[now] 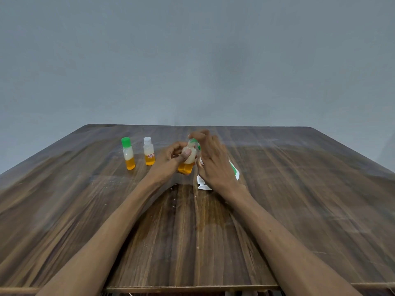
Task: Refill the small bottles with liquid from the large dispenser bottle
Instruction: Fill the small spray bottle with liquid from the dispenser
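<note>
My left hand (173, 157) grips a small clear bottle (186, 166) with orange liquid in its lower part, held just above the wooden table (299, 189). My right hand (211, 161) rests on the green pump head (193, 141) of the large white dispenser bottle (234, 169), which it mostly hides. The pump spout sits right at the small bottle's mouth. Two more small bottles stand to the left: one with a green cap (128, 153) and one with a white cap (149, 151), both holding orange liquid at the bottom.
A plain grey wall rises behind the table. The table's near edge runs along the bottom of the view, and its left and right edges slant outwards.
</note>
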